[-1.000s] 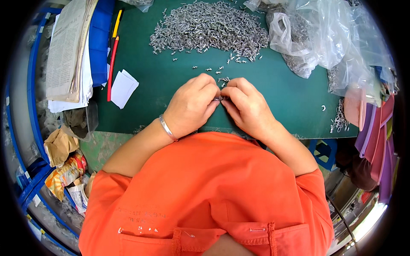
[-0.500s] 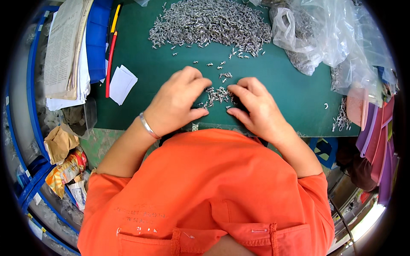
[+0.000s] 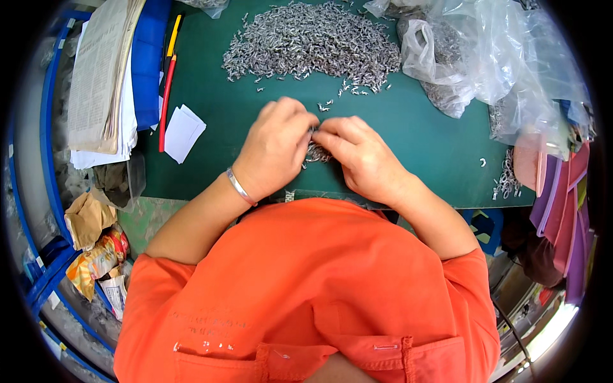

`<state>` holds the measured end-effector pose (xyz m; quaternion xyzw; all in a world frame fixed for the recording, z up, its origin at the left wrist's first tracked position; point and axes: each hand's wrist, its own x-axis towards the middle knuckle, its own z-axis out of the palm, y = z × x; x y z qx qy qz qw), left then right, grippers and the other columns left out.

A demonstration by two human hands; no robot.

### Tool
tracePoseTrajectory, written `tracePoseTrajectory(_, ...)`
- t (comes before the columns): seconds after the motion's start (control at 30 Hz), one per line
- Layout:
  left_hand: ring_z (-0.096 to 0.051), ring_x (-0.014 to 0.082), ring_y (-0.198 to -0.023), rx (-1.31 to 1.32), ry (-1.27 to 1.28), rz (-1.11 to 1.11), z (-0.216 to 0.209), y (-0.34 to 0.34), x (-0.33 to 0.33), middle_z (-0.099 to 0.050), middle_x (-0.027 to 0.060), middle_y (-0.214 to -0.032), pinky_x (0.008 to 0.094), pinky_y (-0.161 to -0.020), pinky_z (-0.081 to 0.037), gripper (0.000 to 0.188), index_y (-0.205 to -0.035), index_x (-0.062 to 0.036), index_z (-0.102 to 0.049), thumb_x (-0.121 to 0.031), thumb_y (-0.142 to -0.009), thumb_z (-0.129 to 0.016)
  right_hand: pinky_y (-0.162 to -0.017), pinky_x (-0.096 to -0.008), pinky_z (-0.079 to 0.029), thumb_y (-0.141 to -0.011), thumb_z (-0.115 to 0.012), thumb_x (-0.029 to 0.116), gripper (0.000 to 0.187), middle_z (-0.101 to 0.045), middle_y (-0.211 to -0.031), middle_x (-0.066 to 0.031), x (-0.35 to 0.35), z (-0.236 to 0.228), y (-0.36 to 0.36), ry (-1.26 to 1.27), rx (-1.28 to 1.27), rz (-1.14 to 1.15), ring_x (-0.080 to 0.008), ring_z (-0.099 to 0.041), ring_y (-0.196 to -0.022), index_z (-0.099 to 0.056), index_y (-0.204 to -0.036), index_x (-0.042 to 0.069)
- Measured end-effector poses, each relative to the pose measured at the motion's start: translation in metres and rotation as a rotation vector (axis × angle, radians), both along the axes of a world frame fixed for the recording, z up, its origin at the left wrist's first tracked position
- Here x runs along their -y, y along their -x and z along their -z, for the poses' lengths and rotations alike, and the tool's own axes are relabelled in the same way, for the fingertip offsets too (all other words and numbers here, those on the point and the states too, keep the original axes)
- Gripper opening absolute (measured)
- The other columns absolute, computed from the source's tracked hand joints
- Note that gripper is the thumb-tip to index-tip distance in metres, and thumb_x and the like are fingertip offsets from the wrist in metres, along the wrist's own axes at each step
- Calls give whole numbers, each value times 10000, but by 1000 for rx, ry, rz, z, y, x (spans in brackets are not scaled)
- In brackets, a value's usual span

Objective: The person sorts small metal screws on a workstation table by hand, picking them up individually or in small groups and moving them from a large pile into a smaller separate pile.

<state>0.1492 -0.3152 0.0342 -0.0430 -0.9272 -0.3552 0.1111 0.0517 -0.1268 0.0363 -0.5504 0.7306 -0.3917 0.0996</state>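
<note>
My left hand (image 3: 276, 145), with a silver bangle (image 3: 239, 186) at the wrist, and my right hand (image 3: 369, 158) meet over the green table top (image 3: 421, 153). Their thumbs and forefingers are pinched together, the tips slightly blurred. Whatever sits between the fingertips is too small to make out. Directly below lies a small pile of silvery hook-shaped metal pieces (image 3: 317, 153), partly covered by my fingers. A few loose metal pieces (image 3: 324, 107) are just beyond my hands. Farther back spreads a large heap of the same pieces (image 3: 313, 43).
Clear plastic bags (image 3: 491, 57) with metal pieces fill the far right. Linked metal pieces (image 3: 507, 179) lie at the right edge. On the left are white paper slips (image 3: 184, 133), a red pen (image 3: 167, 105), a yellow pen (image 3: 173, 35), a blue bin (image 3: 147, 70) and newspapers (image 3: 102, 76).
My hands have come together from either side of the small pile, so the fingertips now meet above it. The fingers hide more of the pile, and some loose pieces beyond it are covered.
</note>
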Motion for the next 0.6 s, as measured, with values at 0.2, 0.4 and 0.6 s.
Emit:
tracePoseTrajectory(0.2,-541,351,-1061,-95,55,-173,-2,11,-4,-560,153,-1155,423,-944,-433,386,-1174,-24,-626,-16,-795,-698,-871,-445,-507,-756,-581,-105,373,-649,-1082,-155,-4,1,42,22,-269,399,-386,-601,-973,-672,-1103,0)
tracePoseTrajectory(0.4,-559,330,-1030,-19,21,13,-2,22,-6,-588,132,-1116,410,-928,-444,318,-1097,-35,-647,-2,-786,-704,-877,-418,-511,-752,-571,-127,355,-652,-1090,-144,-7,1,46,41,-68,346,-361,-609,-1005,-694,-1056,9)
tracePoseTrajectory(0.6,-604,302,-1001,-26,-140,80,-2,21,4,-622,111,-1057,375,-847,-498,218,-995,-41,-675,5,-788,-727,-868,-407,-527,-739,-608,-123,325,-675,-1069,-136,-14,-2,44,32,-5,226,-350,-633,-994,-696,-1017,19)
